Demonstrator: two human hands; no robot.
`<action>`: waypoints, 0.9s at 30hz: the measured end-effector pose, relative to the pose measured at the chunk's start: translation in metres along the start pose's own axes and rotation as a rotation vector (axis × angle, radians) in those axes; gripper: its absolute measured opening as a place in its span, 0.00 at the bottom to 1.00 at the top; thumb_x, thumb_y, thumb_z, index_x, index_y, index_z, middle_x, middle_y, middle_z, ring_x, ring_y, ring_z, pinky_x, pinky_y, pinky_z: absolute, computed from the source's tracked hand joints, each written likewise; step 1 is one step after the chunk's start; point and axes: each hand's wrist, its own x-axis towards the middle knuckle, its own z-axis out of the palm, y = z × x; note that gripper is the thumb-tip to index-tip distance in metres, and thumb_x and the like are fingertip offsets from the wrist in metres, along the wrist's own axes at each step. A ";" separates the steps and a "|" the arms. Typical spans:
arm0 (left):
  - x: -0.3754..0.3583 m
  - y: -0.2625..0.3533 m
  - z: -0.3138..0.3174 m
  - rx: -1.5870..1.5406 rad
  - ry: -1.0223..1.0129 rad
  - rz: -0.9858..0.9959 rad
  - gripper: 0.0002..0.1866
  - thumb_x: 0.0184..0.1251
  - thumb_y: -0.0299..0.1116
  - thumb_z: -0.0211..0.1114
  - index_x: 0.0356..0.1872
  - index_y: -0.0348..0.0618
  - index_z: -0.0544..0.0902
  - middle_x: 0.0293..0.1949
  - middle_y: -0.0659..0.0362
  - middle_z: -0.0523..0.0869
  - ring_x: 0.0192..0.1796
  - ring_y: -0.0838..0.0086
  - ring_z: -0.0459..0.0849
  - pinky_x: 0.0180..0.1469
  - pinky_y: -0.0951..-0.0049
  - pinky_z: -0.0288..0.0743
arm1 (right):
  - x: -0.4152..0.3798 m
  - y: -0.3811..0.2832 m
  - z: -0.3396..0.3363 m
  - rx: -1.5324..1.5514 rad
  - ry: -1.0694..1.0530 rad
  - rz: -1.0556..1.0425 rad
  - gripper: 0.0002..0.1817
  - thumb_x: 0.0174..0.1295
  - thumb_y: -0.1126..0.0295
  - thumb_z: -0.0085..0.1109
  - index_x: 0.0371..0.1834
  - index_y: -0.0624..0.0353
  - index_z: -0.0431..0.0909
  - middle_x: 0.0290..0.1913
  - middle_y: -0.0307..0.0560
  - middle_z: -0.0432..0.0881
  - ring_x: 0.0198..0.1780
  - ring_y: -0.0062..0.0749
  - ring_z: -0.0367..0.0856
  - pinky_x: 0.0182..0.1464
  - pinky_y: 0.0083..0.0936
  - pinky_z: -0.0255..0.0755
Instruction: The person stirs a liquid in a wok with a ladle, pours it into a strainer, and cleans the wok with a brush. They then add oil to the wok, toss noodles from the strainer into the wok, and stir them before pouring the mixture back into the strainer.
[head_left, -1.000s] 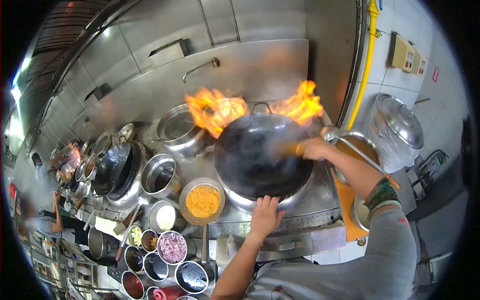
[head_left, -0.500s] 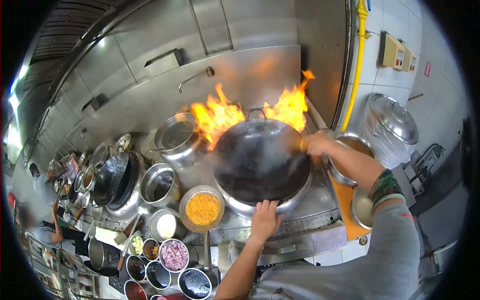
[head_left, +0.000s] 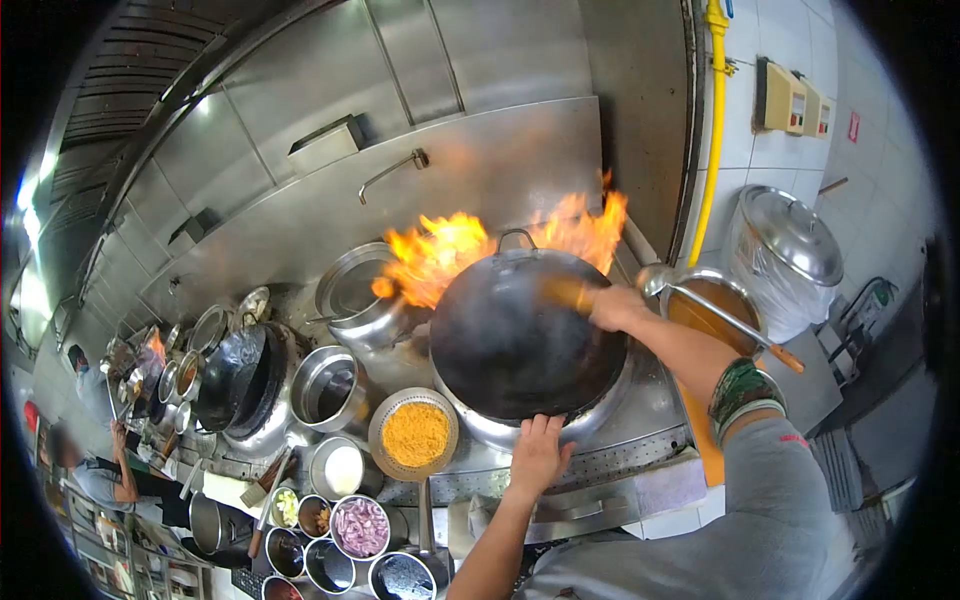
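Observation:
A large black wok [head_left: 500, 340] sits on the burner ring [head_left: 600, 412], smoke rising from its inside. My left hand [head_left: 540, 455] is on its near rim, fingers over the edge; the near handle does not show and may lie under my palm. Over the right side of the wok, my right hand [head_left: 618, 306] is closed around a brown brush-like tool [head_left: 567, 292], which is smeared by motion. Flames [head_left: 440, 255] rise behind the wok, on both sides of the looped far handle [head_left: 516, 238].
A ladle [head_left: 720, 305] rests across a pot of brown liquid [head_left: 752, 295] at right. Left of the wok are a strainer of yellow shreds [head_left: 415, 433], metal pots [head_left: 328, 388] and a bowl of chopped onion [head_left: 360, 527]. Another wok [head_left: 235, 385] and co-workers [head_left: 100, 480] are farther left.
My right hand and its tool have moved left and slightly down over the wok. The ladle on the right pot now shows fully. My left hand stays on the near rim.

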 end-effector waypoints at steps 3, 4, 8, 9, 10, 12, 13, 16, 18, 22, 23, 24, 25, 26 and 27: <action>0.001 -0.002 0.000 -0.004 0.025 0.023 0.25 0.49 0.31 0.72 0.50 0.39 0.76 0.43 0.48 0.75 0.45 0.51 0.73 0.48 0.57 0.72 | 0.020 0.010 0.014 0.085 0.534 0.109 0.35 0.63 0.66 0.50 0.74 0.46 0.52 0.43 0.62 0.81 0.44 0.53 0.84 0.46 0.42 0.78; 0.002 -0.002 0.000 -0.004 0.027 0.016 0.25 0.49 0.31 0.72 0.50 0.39 0.76 0.43 0.48 0.75 0.45 0.51 0.74 0.48 0.57 0.72 | 0.024 -0.001 0.016 0.163 0.445 0.135 0.34 0.61 0.66 0.52 0.73 0.46 0.55 0.43 0.61 0.81 0.45 0.53 0.84 0.46 0.42 0.77; 0.002 0.000 0.001 0.015 -0.038 0.000 0.24 0.48 0.31 0.72 0.49 0.38 0.76 0.44 0.48 0.76 0.45 0.50 0.74 0.48 0.57 0.72 | -0.011 -0.068 0.047 0.243 -0.052 -0.125 0.31 0.53 0.62 0.57 0.65 0.43 0.69 0.46 0.61 0.83 0.49 0.52 0.83 0.50 0.45 0.76; 0.003 0.000 0.000 0.032 -0.056 -0.011 0.24 0.48 0.31 0.72 0.49 0.38 0.76 0.44 0.48 0.76 0.45 0.50 0.74 0.48 0.57 0.72 | 0.004 -0.069 0.092 0.401 0.003 -0.409 0.34 0.54 0.59 0.60 0.68 0.38 0.67 0.43 0.60 0.84 0.45 0.53 0.84 0.49 0.44 0.76; 0.005 -0.001 0.001 0.036 -0.056 -0.010 0.24 0.48 0.31 0.72 0.49 0.38 0.76 0.44 0.48 0.76 0.45 0.50 0.74 0.48 0.57 0.72 | -0.017 -0.076 0.071 0.632 -0.266 -0.382 0.37 0.57 0.56 0.64 0.72 0.38 0.63 0.38 0.51 0.85 0.36 0.37 0.84 0.37 0.31 0.80; 0.003 -0.001 0.003 0.027 -0.036 0.015 0.24 0.48 0.31 0.72 0.49 0.38 0.76 0.44 0.48 0.76 0.45 0.50 0.74 0.48 0.57 0.71 | -0.004 -0.049 0.053 0.623 -0.382 -0.335 0.36 0.57 0.56 0.63 0.71 0.40 0.64 0.38 0.54 0.85 0.37 0.42 0.85 0.40 0.35 0.79; -0.002 0.001 0.004 0.024 -0.046 0.011 0.24 0.48 0.31 0.72 0.49 0.38 0.76 0.44 0.48 0.76 0.45 0.50 0.74 0.48 0.57 0.71 | 0.000 -0.028 0.045 0.607 -0.499 -0.283 0.35 0.57 0.56 0.63 0.70 0.41 0.66 0.39 0.58 0.85 0.38 0.47 0.85 0.42 0.39 0.78; 0.001 -0.003 0.003 0.009 -0.041 0.001 0.24 0.49 0.31 0.72 0.49 0.38 0.76 0.45 0.48 0.76 0.46 0.50 0.73 0.50 0.57 0.71 | 0.014 0.005 0.029 0.151 0.254 0.068 0.26 0.59 0.59 0.59 0.62 0.50 0.73 0.41 0.59 0.84 0.41 0.48 0.85 0.43 0.41 0.78; 0.003 -0.004 0.002 0.023 -0.019 0.007 0.24 0.49 0.31 0.71 0.50 0.38 0.76 0.45 0.47 0.76 0.46 0.50 0.73 0.50 0.57 0.71 | 0.015 -0.001 0.021 0.251 0.479 0.159 0.23 0.59 0.59 0.59 0.57 0.53 0.76 0.43 0.59 0.84 0.42 0.48 0.85 0.45 0.42 0.78; 0.003 -0.004 0.004 0.007 -0.051 -0.019 0.25 0.49 0.32 0.71 0.50 0.38 0.76 0.46 0.48 0.75 0.47 0.51 0.73 0.51 0.58 0.71 | -0.009 -0.043 0.040 0.147 -0.072 -0.137 0.24 0.54 0.64 0.58 0.56 0.54 0.76 0.46 0.59 0.84 0.46 0.48 0.85 0.46 0.42 0.78; 0.001 -0.004 0.005 -0.002 -0.062 -0.033 0.25 0.49 0.32 0.71 0.50 0.38 0.76 0.46 0.48 0.75 0.47 0.51 0.73 0.51 0.58 0.71 | -0.032 -0.056 0.036 0.250 -0.183 -0.300 0.23 0.54 0.63 0.58 0.56 0.51 0.76 0.46 0.58 0.84 0.46 0.50 0.84 0.44 0.41 0.79; 0.000 -0.004 0.006 0.003 -0.054 -0.021 0.25 0.49 0.31 0.71 0.50 0.38 0.76 0.45 0.48 0.75 0.47 0.51 0.73 0.50 0.58 0.71 | -0.062 -0.061 0.008 0.341 -0.375 -0.270 0.24 0.54 0.63 0.58 0.57 0.48 0.76 0.44 0.57 0.84 0.45 0.50 0.84 0.43 0.40 0.79; 0.003 -0.007 0.006 0.012 -0.038 -0.008 0.25 0.49 0.31 0.71 0.50 0.38 0.76 0.45 0.48 0.75 0.47 0.51 0.73 0.50 0.58 0.71 | -0.081 -0.066 -0.015 0.427 -0.560 -0.240 0.25 0.54 0.63 0.58 0.58 0.46 0.76 0.43 0.56 0.85 0.44 0.49 0.84 0.42 0.40 0.79; 0.002 -0.005 0.007 0.013 -0.040 -0.031 0.24 0.49 0.31 0.71 0.50 0.38 0.76 0.45 0.48 0.75 0.47 0.52 0.73 0.50 0.58 0.71 | -0.069 -0.047 -0.014 0.467 -0.631 -0.245 0.26 0.54 0.62 0.58 0.60 0.44 0.75 0.41 0.55 0.85 0.43 0.49 0.84 0.40 0.40 0.79; -0.002 -0.004 0.007 0.006 -0.046 -0.045 0.24 0.49 0.31 0.71 0.50 0.38 0.76 0.45 0.48 0.75 0.47 0.52 0.73 0.50 0.58 0.71 | -0.053 -0.018 -0.013 0.514 -0.706 -0.242 0.28 0.54 0.61 0.58 0.63 0.41 0.73 0.40 0.55 0.85 0.41 0.49 0.84 0.39 0.40 0.79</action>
